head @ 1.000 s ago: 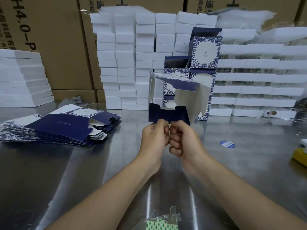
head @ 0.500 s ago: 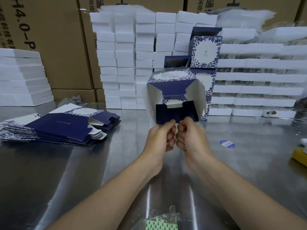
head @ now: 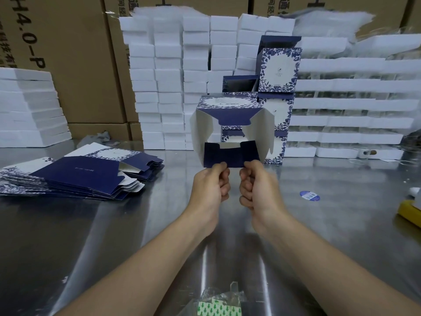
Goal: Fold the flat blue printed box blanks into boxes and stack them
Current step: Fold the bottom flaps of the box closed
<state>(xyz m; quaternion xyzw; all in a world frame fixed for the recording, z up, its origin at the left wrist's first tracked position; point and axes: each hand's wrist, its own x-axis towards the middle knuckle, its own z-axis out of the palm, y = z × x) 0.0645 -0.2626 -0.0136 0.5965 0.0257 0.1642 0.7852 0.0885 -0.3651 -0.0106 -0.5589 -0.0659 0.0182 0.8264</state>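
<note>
I hold a half-formed blue printed box (head: 230, 108) up in front of me, its open end toward me with white inner walls showing. My left hand (head: 210, 185) and my right hand (head: 257, 188) each pinch the lower navy flap (head: 230, 157) by its near edge. The upper navy flap hangs down inside the opening. A pile of flat blue box blanks (head: 77, 174) lies on the steel table (head: 114, 236) at the left. Behind the held box stands a stack of finished blue boxes (head: 279, 69).
White foam blocks (head: 168, 76) are stacked along the back, with brown cartons behind. More foam trays (head: 29, 106) sit far left. A round blue sticker (head: 309, 196) lies right of my hands, a yellow object (head: 410, 212) at the right edge, a plastic packet (head: 218, 304) near me.
The skewed blank has squared into an open box shape, and it has turned level. Both hands shifted slightly apart along the lower flap and rose a little.
</note>
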